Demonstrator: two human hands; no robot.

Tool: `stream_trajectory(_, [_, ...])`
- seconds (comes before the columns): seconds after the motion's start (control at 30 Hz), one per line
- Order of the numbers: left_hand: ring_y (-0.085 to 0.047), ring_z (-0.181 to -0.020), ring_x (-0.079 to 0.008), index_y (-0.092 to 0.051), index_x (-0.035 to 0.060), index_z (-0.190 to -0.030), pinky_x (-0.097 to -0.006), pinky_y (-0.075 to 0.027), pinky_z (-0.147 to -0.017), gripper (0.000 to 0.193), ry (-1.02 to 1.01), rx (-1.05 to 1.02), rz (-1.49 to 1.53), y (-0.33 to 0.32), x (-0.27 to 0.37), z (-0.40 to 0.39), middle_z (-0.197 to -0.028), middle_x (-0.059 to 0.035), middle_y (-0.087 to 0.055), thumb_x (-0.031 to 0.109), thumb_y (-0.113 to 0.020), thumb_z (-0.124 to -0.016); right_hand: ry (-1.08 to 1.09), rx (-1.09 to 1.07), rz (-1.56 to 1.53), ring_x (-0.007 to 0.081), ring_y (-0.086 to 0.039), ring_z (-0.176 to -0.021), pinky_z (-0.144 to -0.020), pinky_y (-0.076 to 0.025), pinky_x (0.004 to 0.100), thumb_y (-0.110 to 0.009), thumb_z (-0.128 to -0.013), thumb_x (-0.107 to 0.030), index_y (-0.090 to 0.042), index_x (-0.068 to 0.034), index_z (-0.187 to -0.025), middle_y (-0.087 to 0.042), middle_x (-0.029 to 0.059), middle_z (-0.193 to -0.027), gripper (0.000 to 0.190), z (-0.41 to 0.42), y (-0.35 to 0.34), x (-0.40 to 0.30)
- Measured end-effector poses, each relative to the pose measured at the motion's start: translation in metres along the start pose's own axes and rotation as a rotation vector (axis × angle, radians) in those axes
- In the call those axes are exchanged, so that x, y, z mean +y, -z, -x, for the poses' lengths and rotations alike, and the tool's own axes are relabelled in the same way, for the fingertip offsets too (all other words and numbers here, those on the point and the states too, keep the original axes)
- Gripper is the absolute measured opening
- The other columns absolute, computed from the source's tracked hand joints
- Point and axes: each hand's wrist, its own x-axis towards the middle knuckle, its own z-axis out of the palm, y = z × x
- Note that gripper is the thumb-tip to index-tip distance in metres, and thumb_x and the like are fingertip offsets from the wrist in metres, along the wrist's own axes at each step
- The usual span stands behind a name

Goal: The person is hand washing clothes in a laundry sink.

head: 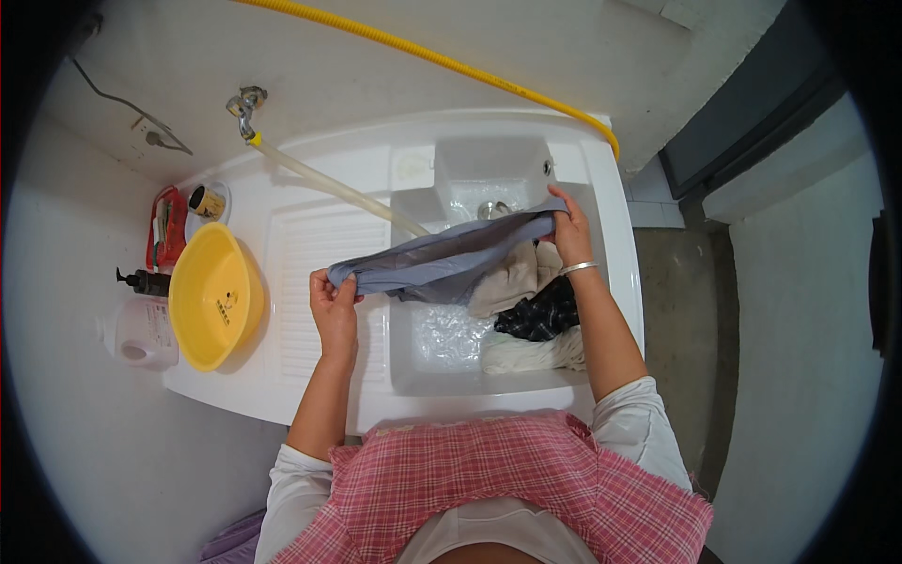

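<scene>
A wet grey-blue cloth garment [451, 257] is stretched between my two hands over a white laundry sink [493, 403]. My left hand [337, 303] pinches its left end above the ribbed washboard [296, 338]. At the right end, my right hand [569, 229] grips the edge of the cloth. Below it in the basin lie a beige cloth [504, 282], a black checked cloth [542, 310] and a whitish cloth [532, 352]. A clear hose [338, 189] runs from the wall tap [244, 113] into the basin, its end hidden behind the garment. Water covers the basin floor.
On the left side of the sink stand a tilted yellow basin [211, 296], a red basket [168, 233], a cup [206, 202], a black pump bottle [149, 283] and a translucent jug [144, 331]. A yellow corrugated hose [437, 58] crosses behind the sink to its right rim.
</scene>
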Motion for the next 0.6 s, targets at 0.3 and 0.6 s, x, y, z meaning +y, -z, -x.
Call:
stream_trajectory(0.3, [-0.056, -0.077, -0.0228, -0.048, 0.0069, -0.109, -0.0300, -0.046, -0.068, 0.041, 0.002, -1.148, -1.002, -0.006, -0.011, 0.051, -0.090, -0.0097, -0.055, 0.019, -0.064, -0.074, 0.410, -1.219, 0.896, 0.0274, -0.058, -0.076, -0.072, -0.045, 0.0337, -0.061, -0.065, -0.020, -0.057, -0.009, -0.104, -0.060, 0.0140, -0.078, 0.041, 0.043, -0.053, 0.049])
stream_trajectory(0.6, [-0.053, -0.088, -0.0138, -0.039, 0.0070, -0.123, -0.0254, -0.044, -0.074, 0.041, 0.447, -0.858, -0.361, -0.009, -0.043, 0.042, -0.101, -0.0065, -0.054, 0.018, -0.051, -0.085, 0.730, -1.035, 1.434, 0.0244, -0.045, -0.110, -0.086, -0.039, 0.0353, -0.057, -0.071, -0.023, -0.048, -0.016, -0.116, -0.052, 0.0057, -0.113, 0.046, 0.113, -0.094, 0.164])
